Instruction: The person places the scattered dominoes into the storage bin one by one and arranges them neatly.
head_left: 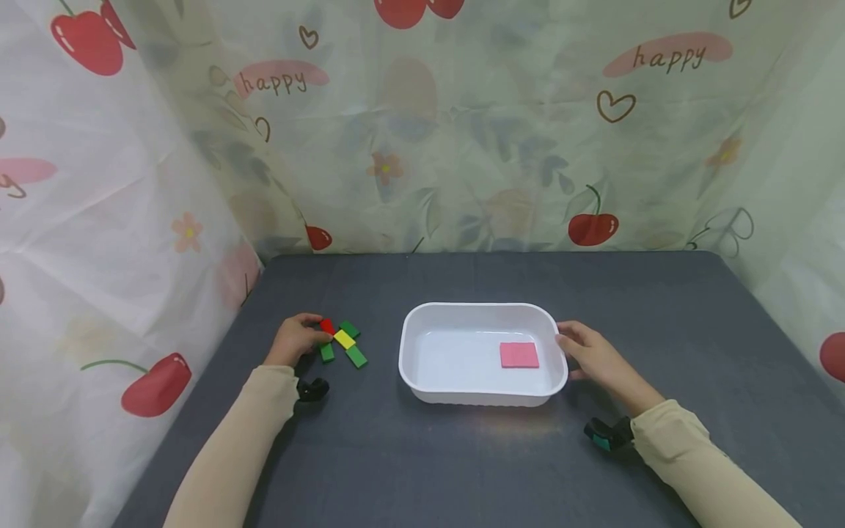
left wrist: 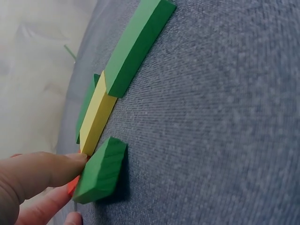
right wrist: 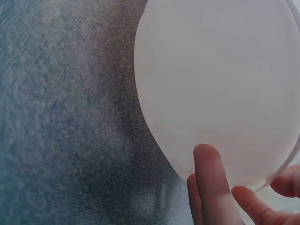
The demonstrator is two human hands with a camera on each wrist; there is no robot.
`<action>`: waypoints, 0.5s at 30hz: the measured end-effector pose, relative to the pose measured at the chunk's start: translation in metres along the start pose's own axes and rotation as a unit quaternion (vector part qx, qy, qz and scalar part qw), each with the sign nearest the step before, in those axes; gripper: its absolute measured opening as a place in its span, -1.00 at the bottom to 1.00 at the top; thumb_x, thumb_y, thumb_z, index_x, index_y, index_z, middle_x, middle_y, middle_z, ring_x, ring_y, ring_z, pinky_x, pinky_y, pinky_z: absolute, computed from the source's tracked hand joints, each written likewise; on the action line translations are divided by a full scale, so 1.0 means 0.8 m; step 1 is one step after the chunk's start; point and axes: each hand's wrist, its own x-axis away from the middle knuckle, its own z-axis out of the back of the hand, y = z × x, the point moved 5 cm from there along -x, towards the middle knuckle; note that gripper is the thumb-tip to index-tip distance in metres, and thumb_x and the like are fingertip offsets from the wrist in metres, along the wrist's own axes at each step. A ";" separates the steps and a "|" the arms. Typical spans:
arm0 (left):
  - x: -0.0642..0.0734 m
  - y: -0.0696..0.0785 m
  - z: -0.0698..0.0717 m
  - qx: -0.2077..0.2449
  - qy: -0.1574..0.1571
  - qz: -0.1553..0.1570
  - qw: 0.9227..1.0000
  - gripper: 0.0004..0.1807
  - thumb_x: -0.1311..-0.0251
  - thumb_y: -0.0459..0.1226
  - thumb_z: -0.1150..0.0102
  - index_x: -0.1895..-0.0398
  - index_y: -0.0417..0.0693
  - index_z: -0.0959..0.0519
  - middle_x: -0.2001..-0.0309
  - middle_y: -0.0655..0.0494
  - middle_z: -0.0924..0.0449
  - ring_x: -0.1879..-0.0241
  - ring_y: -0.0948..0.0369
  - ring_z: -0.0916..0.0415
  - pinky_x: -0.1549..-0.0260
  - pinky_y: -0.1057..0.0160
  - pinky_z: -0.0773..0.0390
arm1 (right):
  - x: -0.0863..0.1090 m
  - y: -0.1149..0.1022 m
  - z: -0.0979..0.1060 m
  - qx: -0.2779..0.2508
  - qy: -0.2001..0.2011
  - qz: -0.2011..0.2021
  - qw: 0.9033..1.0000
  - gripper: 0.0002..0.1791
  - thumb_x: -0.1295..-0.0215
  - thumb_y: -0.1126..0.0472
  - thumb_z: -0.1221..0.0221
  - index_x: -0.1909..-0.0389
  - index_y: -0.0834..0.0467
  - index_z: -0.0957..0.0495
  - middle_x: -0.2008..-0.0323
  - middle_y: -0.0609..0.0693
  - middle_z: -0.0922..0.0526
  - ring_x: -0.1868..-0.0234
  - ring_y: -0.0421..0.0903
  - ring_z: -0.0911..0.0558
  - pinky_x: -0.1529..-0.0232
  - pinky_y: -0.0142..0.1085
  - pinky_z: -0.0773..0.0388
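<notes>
At the left of the table my left hand (head_left: 296, 339) pinches a red block (head_left: 327, 326) between thumb and fingers; in the left wrist view the thumb hides most of it. Its end meets a yellow block (head_left: 344, 339). Green blocks lie about these: one (head_left: 350, 328) behind, one (head_left: 356, 357) at the yellow block's near end, and one (left wrist: 102, 171) right by the thumb. My right hand (head_left: 590, 356) grips the right end of a white plastic tub (head_left: 480, 397), thumb at the rim, fingers against the outer wall (right wrist: 215, 84).
A flat pink piece (head_left: 519, 355) lies inside the tub, toward its right end. Dark grey cloth covers the table (head_left: 422, 469). A printed curtain (head_left: 422, 132) hangs behind the far edge and along both sides. A black wrist device (head_left: 609, 434) sits at each cuff.
</notes>
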 end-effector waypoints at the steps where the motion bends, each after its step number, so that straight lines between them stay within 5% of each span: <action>1: 0.000 0.000 0.000 -0.002 0.001 0.001 1.000 -0.39 -0.10 -0.33 -0.32 -0.27 -0.17 -0.40 -0.27 -0.24 -0.37 -0.04 -0.07 -0.42 -0.05 -0.03 -0.48 | 0.000 0.000 0.000 0.000 0.000 0.000 1.000 -0.42 -0.52 0.03 0.10 -0.40 0.28 -0.12 -0.33 0.37 -0.29 -0.21 0.32 -0.45 0.16 -0.06 -0.65; 15: 0.000 0.001 0.000 -0.008 0.028 0.009 1.000 -0.41 -0.07 -0.32 -0.34 -0.22 -0.17 -0.43 -0.20 -0.24 -0.42 0.02 -0.04 -0.45 0.06 0.01 -0.50 | 0.001 -0.001 0.001 -0.004 0.003 0.004 1.000 -0.42 -0.52 0.04 0.09 -0.39 0.29 -0.14 -0.31 0.38 -0.30 -0.20 0.33 -0.45 0.17 -0.05 -0.65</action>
